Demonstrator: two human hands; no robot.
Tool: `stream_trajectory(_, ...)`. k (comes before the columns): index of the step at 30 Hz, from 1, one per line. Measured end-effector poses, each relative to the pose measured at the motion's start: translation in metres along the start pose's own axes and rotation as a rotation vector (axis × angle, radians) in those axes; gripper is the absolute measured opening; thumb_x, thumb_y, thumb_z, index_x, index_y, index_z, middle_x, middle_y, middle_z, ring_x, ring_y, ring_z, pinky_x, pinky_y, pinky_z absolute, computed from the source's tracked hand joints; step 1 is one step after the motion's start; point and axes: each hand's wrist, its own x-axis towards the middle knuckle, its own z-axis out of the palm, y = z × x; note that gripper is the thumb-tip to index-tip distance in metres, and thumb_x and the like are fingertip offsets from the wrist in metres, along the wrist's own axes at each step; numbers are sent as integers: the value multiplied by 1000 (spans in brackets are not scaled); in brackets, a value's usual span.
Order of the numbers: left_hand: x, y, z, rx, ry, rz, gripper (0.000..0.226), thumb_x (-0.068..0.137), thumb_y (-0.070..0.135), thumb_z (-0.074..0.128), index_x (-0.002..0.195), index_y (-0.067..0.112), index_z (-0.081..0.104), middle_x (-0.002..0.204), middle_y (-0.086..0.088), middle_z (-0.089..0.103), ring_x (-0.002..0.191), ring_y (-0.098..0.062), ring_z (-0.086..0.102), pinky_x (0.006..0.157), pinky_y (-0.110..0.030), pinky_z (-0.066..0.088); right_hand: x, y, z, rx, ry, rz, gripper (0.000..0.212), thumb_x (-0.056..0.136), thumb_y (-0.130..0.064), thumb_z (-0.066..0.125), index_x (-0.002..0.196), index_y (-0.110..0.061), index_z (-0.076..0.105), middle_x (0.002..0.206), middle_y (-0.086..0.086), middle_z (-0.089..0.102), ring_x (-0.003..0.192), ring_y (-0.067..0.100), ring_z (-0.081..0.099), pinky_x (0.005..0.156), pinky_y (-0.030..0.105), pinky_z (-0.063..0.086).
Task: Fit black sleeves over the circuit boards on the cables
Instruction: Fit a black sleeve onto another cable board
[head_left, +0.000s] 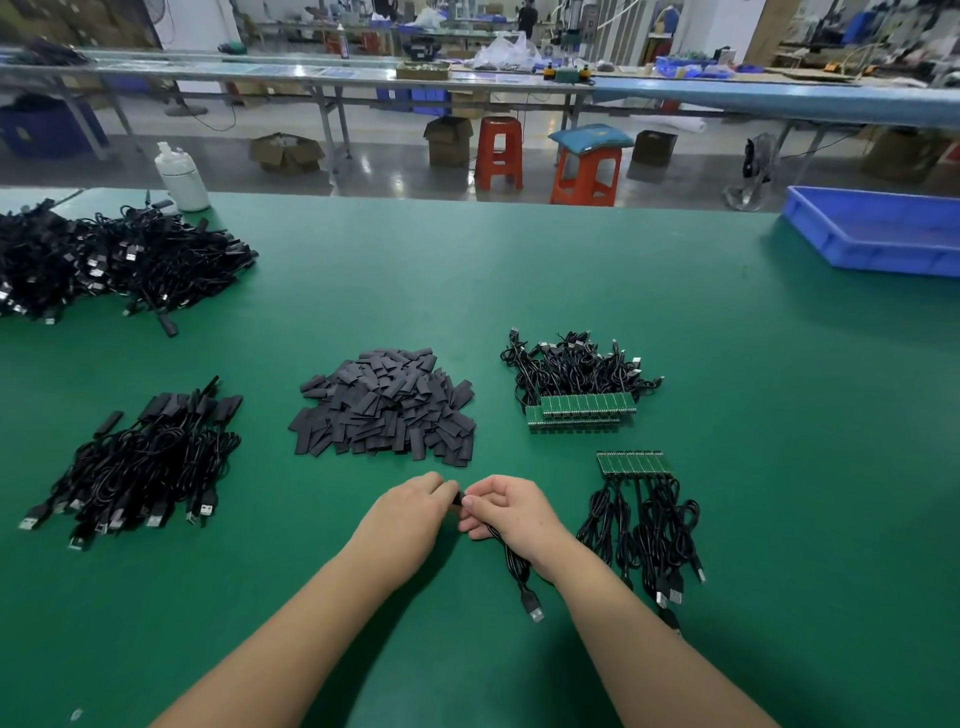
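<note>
Low over the green felt table (675, 338), our left hand (410, 512) pinches a small black sleeve (457, 500) against the thin black cable (511, 561) in our right hand's (511, 512) grip; risk: hidden board snags, sleeve buckles.

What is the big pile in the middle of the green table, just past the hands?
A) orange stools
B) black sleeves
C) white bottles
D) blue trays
B: the heap of flat black sleeves lies on the green table just beyond the left hand and right hand.
</note>
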Motion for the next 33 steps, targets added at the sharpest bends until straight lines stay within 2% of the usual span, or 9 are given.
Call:
stream_trajectory(8, 6, -1, -4, 13, 8, 93, 52, 85, -1, 51, 134, 14, 50, 139, -4, 48, 121, -24, 51, 94, -36, 47, -4, -7, 3, 22, -35, 1, 13, 101, -11, 55, 101, -7, 68, 79, 4, 67, 65, 14, 68, 62, 23, 55)
stream_trajectory(11, 7, 3, 0, -222, 142, -16, 70, 88, -6, 51, 151, 21, 35, 154, 3, 36, 125, -18, 52, 99, -31, 46, -6, -9, 0, 47, -28, 2, 15, 101, -13, 56, 102, -3, 68, 84, 9, 70, 69, 17, 69, 66, 25, 57)
stream_trajectory(14, 8, 12, 3, -653, 354, -319, 51, 96, 17, 58, 144, 22, 43, 133, 5, 58, 106, -14, 63, 96, -33, 49, -4, -14, -2, 237, 61, 4, 19, 100, -14, 58, 109, 0, 66, 94, 13, 76, 83, 21, 73, 76, 28, 60)
stream_trajectory(17, 6, 19, 5, -1024, 133, -512, 33, 92, 33, 66, 122, 21, 60, 99, -1, 73, 86, -17, 71, 85, -40, 58, 1, -23, 1, 653, 161, -2, 23, 99, -12, 58, 115, 4, 61, 103, 16, 75, 97, 27, 73, 82, 31, 60)
stream_trajectory(19, 2, 25, 7, -1132, -5, -483, 17, 92, 26, 68, 106, 17, 66, 81, -5, 74, 71, -20, 69, 67, -31, 57, 4, -28, 6, 890, 206, -5, 24, 98, -9, 58, 116, 7, 60, 103, 19, 74, 96, 29, 72, 82, 34, 61)
stream_trajectory(22, -2, 29, 7, -1194, 11, -457, 7, 94, 8, 62, 91, 11, 67, 64, 0, 70, 54, -10, 63, 45, -15, 43, 7, -31, 15, 1017, 225, -5, 24, 97, -7, 58, 117, 8, 59, 101, 21, 73, 93, 28, 72, 81, 34, 61)
stream_trajectory(26, -9, 24, 2, -1103, 1, -441, 10, 95, 6, 60, 92, 9, 69, 66, 0, 69, 54, -10, 63, 54, -22, 52, 6, -36, 15, 825, 247, -41, 21, 97, -7, 60, 117, -1, 59, 100, 17, 74, 89, 26, 73, 83, 36, 60)
stream_trajectory(30, -15, 14, 2, -730, 37, -393, 10, 93, 18, 63, 89, 21, 72, 61, 2, 68, 46, -3, 53, 57, -19, 47, 6, -43, 8, 270, 304, -148, 19, 95, -7, 64, 114, -5, 64, 85, 6, 71, 75, 14, 70, 78, 28, 59)
stream_trajectory(33, -17, 13, 1, -647, 64, -396, 9, 93, 22, 63, 89, 26, 70, 59, 6, 67, 44, 3, 52, 55, -15, 43, 5, -45, 12, -1, 349, -197, 7, 96, -10, 62, 97, -13, 68, 80, -1, 72, 71, 4, 69, 85, 33, 60)
